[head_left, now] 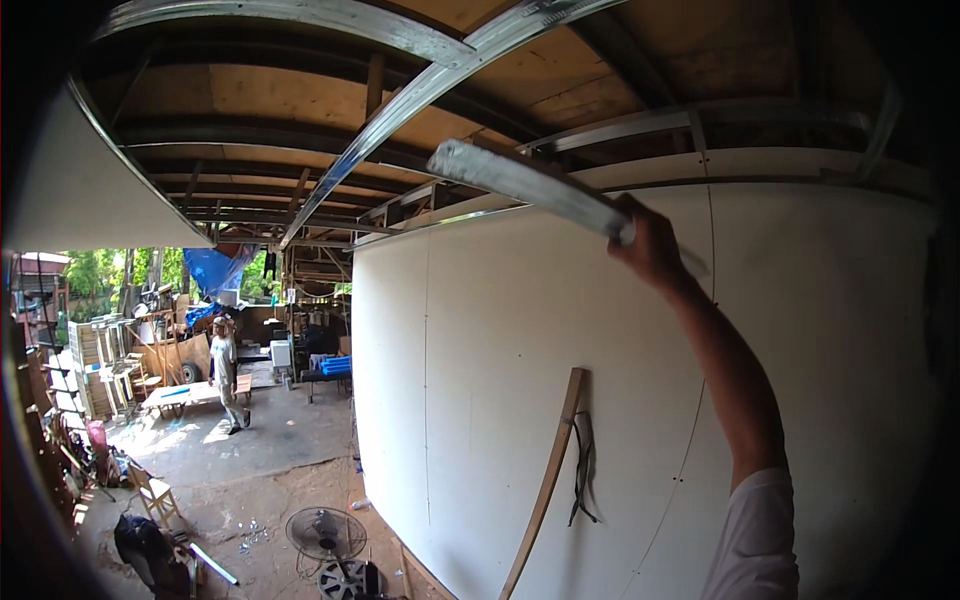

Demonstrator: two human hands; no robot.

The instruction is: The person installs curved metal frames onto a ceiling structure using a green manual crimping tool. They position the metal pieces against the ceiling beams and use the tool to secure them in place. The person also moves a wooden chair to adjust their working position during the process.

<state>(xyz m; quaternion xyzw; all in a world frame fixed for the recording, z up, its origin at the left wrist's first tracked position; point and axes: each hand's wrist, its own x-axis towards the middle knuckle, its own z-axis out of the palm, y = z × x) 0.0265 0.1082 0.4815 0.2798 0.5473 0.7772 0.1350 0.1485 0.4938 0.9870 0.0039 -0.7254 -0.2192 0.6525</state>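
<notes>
My right hand [650,243] is raised high, its fingers wrapped round one end of a long, straight, greyish-white bar [530,185]. The bar tilts up to the left, with its far end below the metal ceiling framing [395,115]; whether it touches the framing I cannot tell. Behind my arm stands a large white wall panel [480,320] with dotted vertical seams. A wooden batten [548,480] leans against it, with a dark strap [580,475] hanging beside it. My left hand is out of the picture.
A standing fan [326,534] is on the floor below, near a wooden chair [154,492] and a white tube [214,564]. Farther off, a person [222,365] walks beside a low table [185,394]. A white ceiling board [90,180] hangs at upper left.
</notes>
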